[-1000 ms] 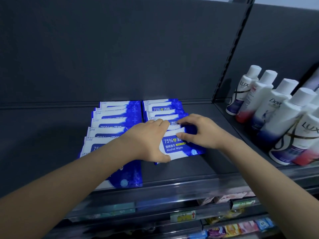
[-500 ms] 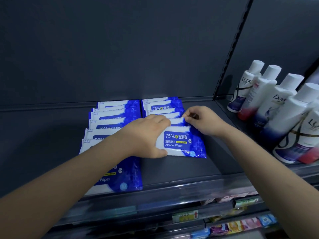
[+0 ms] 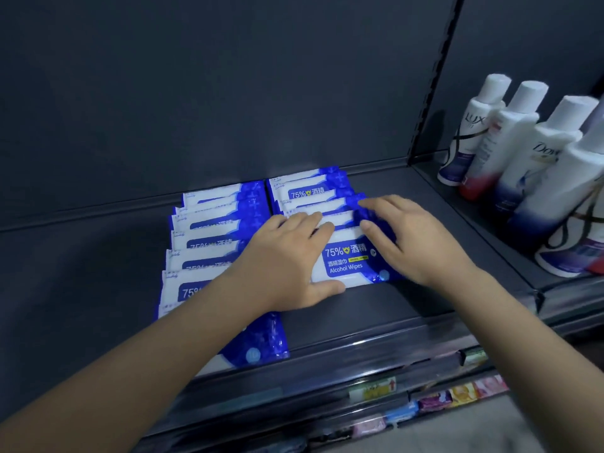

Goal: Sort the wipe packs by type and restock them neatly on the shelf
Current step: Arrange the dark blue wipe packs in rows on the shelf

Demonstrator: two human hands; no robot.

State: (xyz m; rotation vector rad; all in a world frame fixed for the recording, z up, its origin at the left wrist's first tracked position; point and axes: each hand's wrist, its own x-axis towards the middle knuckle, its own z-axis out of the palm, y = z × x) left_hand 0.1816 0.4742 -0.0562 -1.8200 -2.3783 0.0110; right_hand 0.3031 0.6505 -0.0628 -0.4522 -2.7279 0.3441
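Observation:
Two overlapping rows of blue-and-white alcohol wipe packs lie flat on the dark shelf point(image 3: 376, 308). The left row point(image 3: 212, 230) runs from the back wall to the shelf's front lip. The right row point(image 3: 310, 191) is shorter and ends at a front pack point(image 3: 346, 259) labelled "75% Alcohol Wipes". My left hand point(image 3: 287, 259) rests flat on that front pack's left side, thumb along its near edge. My right hand point(image 3: 408, 237) lies on the pack's right side with fingers nearly straight, reaching over the packs behind.
White Lux and Dove bottles point(image 3: 510, 152) stand tilted on the neighbouring shelf section to the right, past an upright divider point(image 3: 434, 80). A clear price-tag rail point(image 3: 372, 387) runs along the shelf front. Small colourful packets point(image 3: 457, 397) sit on the shelf below.
My right hand moved from pinching the upper right corner of the packs to lying flat over the front pack's right side. My left hand stayed on the pack's left side.

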